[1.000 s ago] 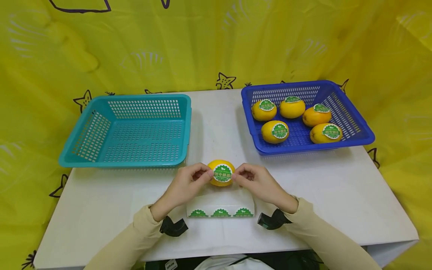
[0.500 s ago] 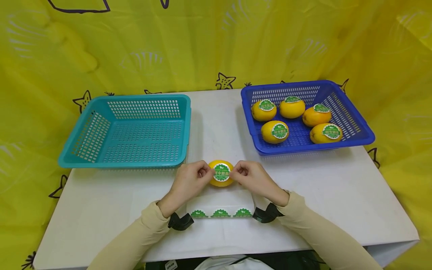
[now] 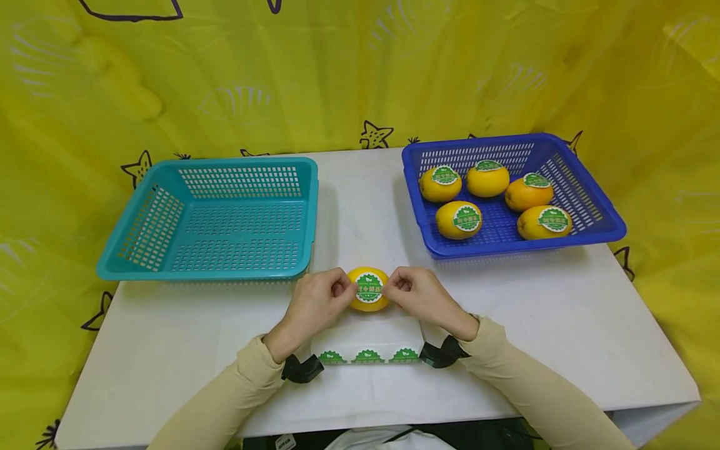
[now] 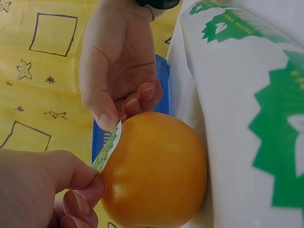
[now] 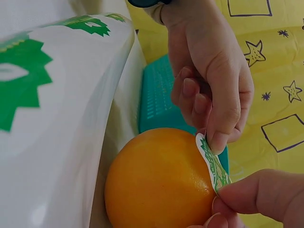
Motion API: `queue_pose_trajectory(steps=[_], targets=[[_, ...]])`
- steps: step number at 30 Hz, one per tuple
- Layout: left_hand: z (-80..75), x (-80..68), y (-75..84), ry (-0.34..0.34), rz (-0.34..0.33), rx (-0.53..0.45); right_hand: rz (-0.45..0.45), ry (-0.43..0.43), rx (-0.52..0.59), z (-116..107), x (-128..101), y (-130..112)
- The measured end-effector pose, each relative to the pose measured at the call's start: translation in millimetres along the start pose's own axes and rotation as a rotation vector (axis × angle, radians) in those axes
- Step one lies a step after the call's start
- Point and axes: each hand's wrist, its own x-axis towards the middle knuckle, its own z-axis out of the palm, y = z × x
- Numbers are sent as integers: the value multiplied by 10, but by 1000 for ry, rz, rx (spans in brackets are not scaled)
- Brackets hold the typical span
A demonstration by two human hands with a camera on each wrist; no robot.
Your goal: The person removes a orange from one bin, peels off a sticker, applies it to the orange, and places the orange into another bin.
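Fingertips of both your hands meet over an orange fruit (image 3: 368,299) that sits on the white desk (image 3: 562,325), just in front of the sheet of green stickers (image 3: 367,347). Your left hand (image 3: 312,306) pinches the left edge of a round green sticker (image 3: 369,288) between thumb and forefinger, and your right hand (image 3: 423,299) pinches its right edge the same way. In the wrist views the sticker (image 5: 213,166) stands partly off the skin of the fruit (image 5: 159,183), with its edges lifted and only part of it lying against the peel; the sticker (image 4: 108,148) shows there edge-on between the two thumbs. The fruit (image 4: 154,171) touches the curled edge of the sticker sheet (image 4: 247,104).

To your left a teal basket (image 3: 209,219) stands on the desk. To your right a blue basket (image 3: 509,194) holds five orange fruits (image 3: 495,197), each with a green sticker on top. Yellow cloth (image 3: 337,69) with drawn stars hangs behind the desk.
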Motion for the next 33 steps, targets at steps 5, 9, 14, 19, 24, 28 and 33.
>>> queue_pose_trajectory(steps=[5,9,14,19,24,28,33], targets=[[-11,0,15,-20,6,31,-9,-5,-4,-6,-2,11],[-16,-9,26,-24,33,63,-13,-6,3,-6,-16,12],[-17,-26,30,-20,57,99,-9,4,11,2,-36,26],[-22,-47,15,-33,30,90,26,-23,57,-9,-44,42],[-13,-73,-8,-47,-3,58,37,-56,107,-25,-45,51],[-10,-93,-27,-53,-21,-9,42,-70,120,-28,-42,71],[-7,-141,-78,-69,-73,-93,26,-87,130,-28,-41,101]])
